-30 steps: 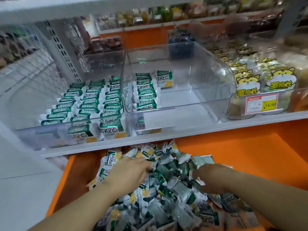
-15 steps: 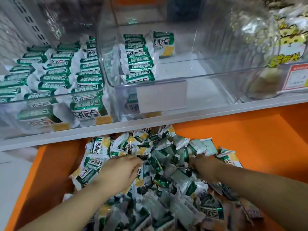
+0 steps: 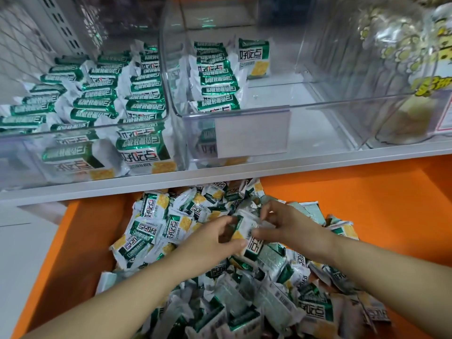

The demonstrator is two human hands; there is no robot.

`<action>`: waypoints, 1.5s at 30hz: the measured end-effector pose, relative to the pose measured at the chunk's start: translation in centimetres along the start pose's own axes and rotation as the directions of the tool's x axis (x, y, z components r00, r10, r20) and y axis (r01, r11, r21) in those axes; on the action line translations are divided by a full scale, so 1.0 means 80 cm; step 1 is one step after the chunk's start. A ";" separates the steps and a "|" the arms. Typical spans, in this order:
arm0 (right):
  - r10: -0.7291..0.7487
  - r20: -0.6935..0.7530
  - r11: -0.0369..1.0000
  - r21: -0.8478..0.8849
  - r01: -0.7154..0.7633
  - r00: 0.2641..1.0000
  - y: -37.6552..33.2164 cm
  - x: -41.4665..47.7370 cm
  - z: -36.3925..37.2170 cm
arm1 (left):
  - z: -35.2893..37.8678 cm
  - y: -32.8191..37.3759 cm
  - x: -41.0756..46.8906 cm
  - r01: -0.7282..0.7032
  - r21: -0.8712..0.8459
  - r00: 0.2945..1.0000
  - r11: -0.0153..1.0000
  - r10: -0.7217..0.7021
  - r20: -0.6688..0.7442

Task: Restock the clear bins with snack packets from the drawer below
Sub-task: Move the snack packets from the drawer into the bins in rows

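A heap of green-and-white snack packets (image 3: pixel 151 231) fills the orange drawer (image 3: pixel 80 243) under the shelf. Above the heap's middle, my left hand (image 3: pixel 210 241) and my right hand (image 3: pixel 286 223) meet on one small stack of packets (image 3: pixel 247 231); both grip it, left thumb below and right fingers pinching its top and side. On the shelf, the left clear bin (image 3: pixel 168 94) holds several rows of packets. The middle clear bin (image 3: pixel 325 108) holds one row at its left (image 3: pixel 217 79) and is bare on the right.
A blank label holder (image 3: pixel 252 135) hangs on the middle bin's front. At the right stands a clear bin of yellow-printed snack bags (image 3: pixel 401 57) with a red price tag at the frame edge. The white shelf lip (image 3: pixel 318 162) overhangs the drawer's back.
Both hands came out of the heap and drew together at its middle, now gripping a small stack of packets between them. The view has moved closer and lower.
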State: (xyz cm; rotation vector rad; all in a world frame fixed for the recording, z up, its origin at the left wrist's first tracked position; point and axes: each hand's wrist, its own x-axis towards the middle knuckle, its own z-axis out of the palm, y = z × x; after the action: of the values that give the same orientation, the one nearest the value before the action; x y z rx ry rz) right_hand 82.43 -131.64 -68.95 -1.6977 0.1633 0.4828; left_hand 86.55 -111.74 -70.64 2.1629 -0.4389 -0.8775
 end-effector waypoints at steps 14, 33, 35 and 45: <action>0.118 0.185 0.138 -0.976 0.169 0.976 0.066 0.062 -0.003 | -0.039 -0.034 0.004 0.094 -0.013 0.952 0.995 -0.094 -0.292; 0.279 0.020 0.921 0.277 -0.273 0.960 -0.001 0.010 -0.034 | -0.040 -0.035 0.000 0.157 -0.162 0.974 0.974 -0.180 -0.138; 0.289 0.039 0.873 0.398 -0.280 0.956 -0.010 0.002 -0.026 | -0.036 -0.028 -0.001 0.167 -0.380 0.972 0.910 -0.216 -0.090; 0.073 0.039 0.928 0.362 -0.082 0.997 -0.030 -0.011 -0.011 | -0.027 -0.005 -0.011 0.146 -0.737 0.953 0.660 -0.295 -0.075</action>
State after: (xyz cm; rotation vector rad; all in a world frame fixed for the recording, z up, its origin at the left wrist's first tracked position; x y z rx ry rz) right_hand 82.74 -132.18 -66.35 -1.3243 0.2853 0.4982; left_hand 87.50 -109.92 -69.48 1.5273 0.2680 -0.7823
